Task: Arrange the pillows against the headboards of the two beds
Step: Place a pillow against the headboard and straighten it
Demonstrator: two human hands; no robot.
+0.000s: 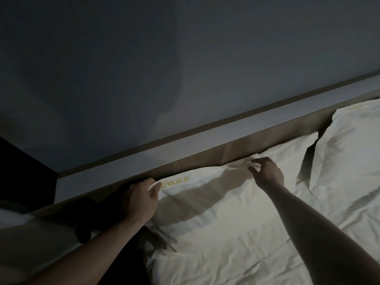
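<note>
Pillow (205,212) edge between both hands

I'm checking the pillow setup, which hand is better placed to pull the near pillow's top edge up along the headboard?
Probably left. The left hand already grips the near pillow at its top corner by the headboard; the right hand only pinches fabric.
</note>
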